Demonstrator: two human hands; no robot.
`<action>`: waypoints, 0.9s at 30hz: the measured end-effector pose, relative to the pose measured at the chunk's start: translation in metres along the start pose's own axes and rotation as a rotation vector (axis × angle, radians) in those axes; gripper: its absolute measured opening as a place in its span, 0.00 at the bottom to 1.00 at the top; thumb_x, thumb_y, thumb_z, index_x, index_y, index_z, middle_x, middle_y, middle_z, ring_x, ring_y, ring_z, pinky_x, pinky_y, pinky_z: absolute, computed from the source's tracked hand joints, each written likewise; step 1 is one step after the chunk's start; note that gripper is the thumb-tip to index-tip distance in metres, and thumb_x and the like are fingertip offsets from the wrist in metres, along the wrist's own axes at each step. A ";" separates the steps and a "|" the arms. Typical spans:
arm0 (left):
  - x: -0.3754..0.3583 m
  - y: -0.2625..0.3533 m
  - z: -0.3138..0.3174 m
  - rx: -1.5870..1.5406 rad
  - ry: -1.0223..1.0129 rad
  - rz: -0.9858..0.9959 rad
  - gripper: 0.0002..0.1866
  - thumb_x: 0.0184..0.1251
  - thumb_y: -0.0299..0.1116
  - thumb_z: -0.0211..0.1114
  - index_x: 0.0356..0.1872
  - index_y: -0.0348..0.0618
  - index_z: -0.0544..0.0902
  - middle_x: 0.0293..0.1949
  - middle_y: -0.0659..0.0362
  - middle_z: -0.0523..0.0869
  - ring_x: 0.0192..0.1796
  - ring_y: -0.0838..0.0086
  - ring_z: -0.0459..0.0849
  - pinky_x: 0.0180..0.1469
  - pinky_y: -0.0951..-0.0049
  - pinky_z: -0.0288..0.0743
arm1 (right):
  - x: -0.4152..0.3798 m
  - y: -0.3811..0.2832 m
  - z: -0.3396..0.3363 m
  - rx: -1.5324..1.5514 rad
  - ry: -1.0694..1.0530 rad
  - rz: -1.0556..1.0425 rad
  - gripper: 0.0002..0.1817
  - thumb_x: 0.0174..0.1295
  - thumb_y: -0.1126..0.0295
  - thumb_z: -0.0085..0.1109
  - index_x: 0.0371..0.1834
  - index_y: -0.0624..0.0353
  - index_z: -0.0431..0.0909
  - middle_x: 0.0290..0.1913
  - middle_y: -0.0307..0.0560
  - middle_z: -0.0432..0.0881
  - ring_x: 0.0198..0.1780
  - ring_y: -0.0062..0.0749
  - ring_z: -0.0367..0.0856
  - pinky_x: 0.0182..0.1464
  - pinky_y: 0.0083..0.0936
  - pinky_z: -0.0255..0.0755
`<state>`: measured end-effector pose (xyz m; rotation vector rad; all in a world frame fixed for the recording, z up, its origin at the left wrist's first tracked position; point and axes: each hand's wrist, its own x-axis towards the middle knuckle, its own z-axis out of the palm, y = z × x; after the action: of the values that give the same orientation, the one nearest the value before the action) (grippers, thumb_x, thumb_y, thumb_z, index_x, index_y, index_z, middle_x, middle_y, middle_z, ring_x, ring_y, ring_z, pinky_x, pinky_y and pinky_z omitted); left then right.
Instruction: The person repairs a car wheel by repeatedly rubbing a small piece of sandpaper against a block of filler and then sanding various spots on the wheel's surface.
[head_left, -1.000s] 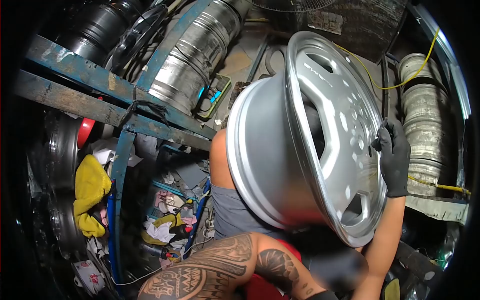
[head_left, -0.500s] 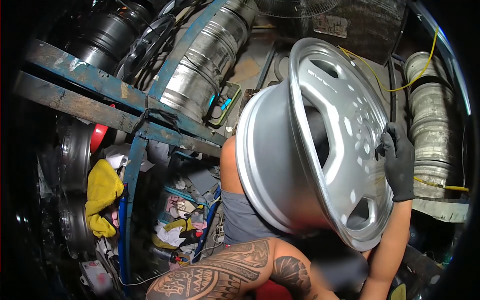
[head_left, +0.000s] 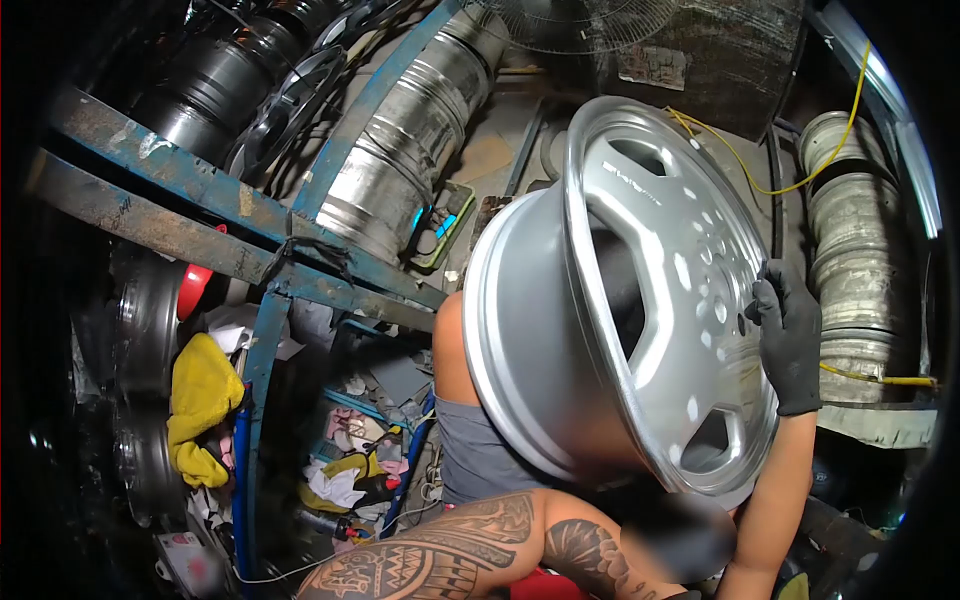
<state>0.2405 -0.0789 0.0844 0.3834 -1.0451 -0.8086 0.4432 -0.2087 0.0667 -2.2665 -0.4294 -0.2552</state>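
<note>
The silver wheel (head_left: 665, 300) tilts, face rightward, axis running crosswise.

Round silver-grey metal wheel rim (head_left: 660, 320) | large cut-outs, small holes near centre | tilted on edge, face rightward | right of centre

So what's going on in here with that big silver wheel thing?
Someone wearing a dark glove has their right hand at the edge of a big silver wheel rim, fingers bent. I can't tell if it's gripping. The rim is tilted, beside a bare knee. Their tattooed left arm bends across the bottom, but that hand isn't clearly in view. More metal rims are stacked off to the right.
</note>
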 end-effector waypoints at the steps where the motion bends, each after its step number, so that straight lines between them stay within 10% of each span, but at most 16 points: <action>1: -0.002 0.000 -0.001 -0.003 0.002 -0.003 0.11 0.77 0.35 0.66 0.39 0.36 0.85 0.41 0.44 0.89 0.46 0.51 0.87 0.55 0.54 0.79 | 0.000 0.001 0.001 0.021 0.022 0.004 0.08 0.77 0.70 0.54 0.51 0.63 0.78 0.31 0.54 0.82 0.28 0.38 0.84 0.35 0.35 0.74; 17: 0.005 -0.007 -0.004 -0.074 -0.033 -0.053 0.11 0.77 0.34 0.66 0.40 0.35 0.86 0.42 0.44 0.90 0.47 0.51 0.88 0.54 0.55 0.79 | -0.002 -0.003 -0.001 0.081 -0.005 0.080 0.09 0.76 0.71 0.57 0.53 0.64 0.79 0.34 0.55 0.84 0.29 0.36 0.86 0.36 0.33 0.78; 22: -0.004 -0.008 -0.010 -0.073 -0.024 -0.151 0.11 0.77 0.34 0.66 0.40 0.34 0.87 0.42 0.43 0.90 0.47 0.51 0.88 0.54 0.55 0.80 | -0.001 0.005 -0.008 -0.039 0.010 -0.042 0.10 0.73 0.72 0.55 0.53 0.62 0.79 0.43 0.61 0.86 0.49 0.64 0.84 0.51 0.47 0.77; 27: -0.025 -0.003 -0.018 0.049 0.027 -0.315 0.11 0.77 0.34 0.66 0.40 0.34 0.87 0.42 0.43 0.90 0.47 0.51 0.88 0.54 0.55 0.80 | 0.000 -0.001 -0.002 0.010 0.008 0.001 0.11 0.73 0.69 0.58 0.53 0.61 0.80 0.43 0.62 0.86 0.48 0.64 0.84 0.51 0.49 0.77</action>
<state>0.2489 -0.0636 0.0584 0.6094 -0.9941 -1.0562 0.4427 -0.2096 0.0688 -2.2554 -0.4242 -0.2602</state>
